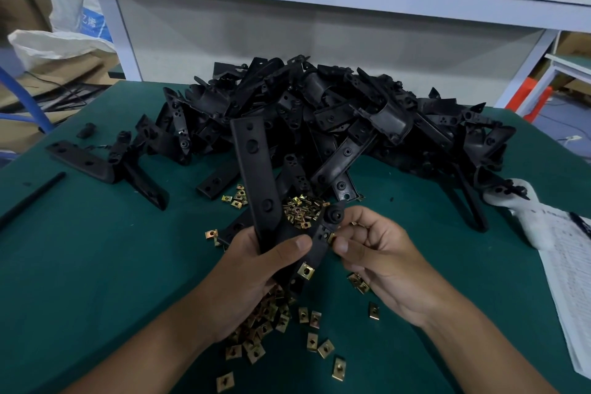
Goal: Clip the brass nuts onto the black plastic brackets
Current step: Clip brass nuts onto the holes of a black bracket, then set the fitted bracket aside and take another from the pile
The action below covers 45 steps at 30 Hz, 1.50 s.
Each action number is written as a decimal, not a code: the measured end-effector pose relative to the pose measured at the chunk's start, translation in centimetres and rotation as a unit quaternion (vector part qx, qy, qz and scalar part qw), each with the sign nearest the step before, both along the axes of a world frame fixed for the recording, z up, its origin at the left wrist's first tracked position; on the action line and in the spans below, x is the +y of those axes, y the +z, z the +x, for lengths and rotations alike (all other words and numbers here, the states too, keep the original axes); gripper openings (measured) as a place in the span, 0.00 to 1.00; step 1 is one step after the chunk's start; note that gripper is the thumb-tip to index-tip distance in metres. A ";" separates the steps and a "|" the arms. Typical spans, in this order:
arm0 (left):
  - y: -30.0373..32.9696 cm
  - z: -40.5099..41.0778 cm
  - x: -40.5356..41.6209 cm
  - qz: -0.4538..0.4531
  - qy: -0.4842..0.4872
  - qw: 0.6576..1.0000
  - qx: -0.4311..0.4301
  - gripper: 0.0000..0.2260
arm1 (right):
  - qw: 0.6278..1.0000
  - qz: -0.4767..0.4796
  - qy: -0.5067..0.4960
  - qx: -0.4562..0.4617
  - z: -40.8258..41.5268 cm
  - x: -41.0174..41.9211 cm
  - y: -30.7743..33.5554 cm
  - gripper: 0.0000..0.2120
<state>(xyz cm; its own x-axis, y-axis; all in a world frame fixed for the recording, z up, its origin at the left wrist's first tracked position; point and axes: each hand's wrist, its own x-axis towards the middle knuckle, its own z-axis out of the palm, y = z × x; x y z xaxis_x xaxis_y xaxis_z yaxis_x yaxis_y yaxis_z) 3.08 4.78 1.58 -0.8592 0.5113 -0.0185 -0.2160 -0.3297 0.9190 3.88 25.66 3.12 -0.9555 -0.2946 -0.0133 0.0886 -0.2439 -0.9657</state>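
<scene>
**Brass clip pressed to the bracket's edge, above scattered nuts**

Head view: the left hand (pixel 256 269) grips a long black plastic bracket with round holes (pixel 256 176), fingers curled round its lower part and the thumb laid flat across its front. The bracket's long arm rises up and away from the thumb, tilted slightly left, its top end overlapping the big heap of black plastic brackets (pixel 335 118) behind it. Just below the thumb tip, one square brass clip nut (pixel 305 271) already sits on the bracket's lower edge.

The right hand (pixel 380 259) has its fingers loosely curled, thumb and forefinger pinching a second small brass nut (pixel 331 237) against the bracket's right-hand edge, just beside the left thumb. A round black boss on the bracket stands just above these fingertips.

Loose brass nuts (pixel 271 323) lie under and below the left palm, spreading toward the near edge of the green table mat (pixel 96 265); a smaller cluster lies beyond the fingers, at the foot of the heap. To the left of the left hand the mat is open up to a separate L-shaped black bracket (pixel 105 166) and a thin black rod (pixel 32 198). To the right of the right hand, open mat runs to a white work glove (pixel 531 217) and a printed paper sheet (pixel 572 281) at the table's right edge.
</scene>
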 end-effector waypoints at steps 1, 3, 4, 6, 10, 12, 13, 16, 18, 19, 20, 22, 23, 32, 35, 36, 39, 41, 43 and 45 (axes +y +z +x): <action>0.0 0.0 0.1 -0.006 0.002 1.000 0.009 0.13 | 1.000 -0.005 -0.007 0.003 0.0 0.0 0.1 0.21; -0.1 0.0 0.1 -0.019 0.002 1.000 0.016 0.13 | 1.000 -0.014 -0.022 0.011 0.1 -0.1 0.1 0.20; -0.2 0.0 0.1 -0.024 0.004 1.000 0.017 0.15 | 0.999 -0.017 -0.029 0.013 0.1 -0.2 0.1 0.20; -0.3 -0.1 0.0 -0.026 0.007 1.000 0.008 0.19 | 0.999 -0.021 -0.041 0.011 0.3 -0.4 0.1 0.24; -0.2 -0.1 -0.2 -0.019 0.003 1.000 -0.024 0.29 | 0.999 -0.034 -0.041 -0.004 0.5 -0.6 0.2 0.18; 0.0 -0.1 -0.3 -0.018 0.002 0.999 -0.028 0.30 | 0.998 -0.053 -0.041 -0.017 0.5 -0.7 0.1 0.15; 0.0 0.0 -0.3 -0.015 0.000 1.000 -0.027 0.31 | 0.997 -0.064 -0.042 -0.023 0.6 -0.8 0.0 0.15; 0.0 0.2 -0.1 -0.028 -0.003 1.000 -0.007 0.33 | 0.993 -0.103 -0.047 -0.034 0.7 -1.3 -0.1 0.17; -0.6 0.1 0.1 -0.044 -0.001 0.999 0.001 0.29 | 0.991 -0.122 -0.050 -0.037 0.8 -1.6 -0.3 0.18; -0.9 -0.1 0.1 -0.051 -0.004 0.999 0.008 0.24 | 0.990 -0.122 -0.054 -0.037 0.9 -1.6 -0.3 0.19; -0.9 -0.3 0.3 -0.058 -0.011 0.998 0.018 0.16 | 0.991 -0.113 -0.060 -0.035 0.9 -1.6 -0.3 0.19; -0.5 -0.2 0.5 -0.065 -0.030 0.997 0.036 0.10 | 0.994 -0.081 -0.072 -0.032 0.9 -1.5 -0.4 0.19; -0.5 -0.2 0.6 -0.070 -0.031 0.996 0.039 0.11 | 0.994 -0.069 -0.076 -0.029 1.0 -1.4 -0.3 0.20; -1.5 0.4 0.8 -0.051 0.018 0.998 0.043 0.22 | 0.998 -0.054 -0.030 0.017 0.7 -1.4 1.0 0.23; -1.6 0.2 0.5 -0.066 0.059 0.996 0.019 0.23 | 0.998 0.051 -0.033 0.021 1.4 -1.0 1.3 0.18; -1.4 0.2 0.4 -0.078 0.065 0.994 0.030 0.23 | 0.996 0.081 -0.029 0.020 1.7 -1.0 1.6 0.15; -1.0 0.3 0.3 -0.107 0.076 0.991 0.028 0.26 | 0.990 0.135 -0.023 0.031 2.9 -0.9 2.3 0.10; -0.5 0.3 0.2 -0.093 0.097 0.990 0.039 0.26 | 0.983 0.172 -0.045 0.045 4.0 -0.3 2.8 0.04; 0.2 0.4 -0.1 -0.065 0.162 0.984 0.044 0.22 | 0.972 0.213 -0.075 0.067 5.5 0.9 3.2 0.04; 1.5 0.8 -0.3 -0.072 0.210 0.973 0.061 0.17 | 0.959 0.250 -0.112 0.074 7.7 2.7 3.7 0.03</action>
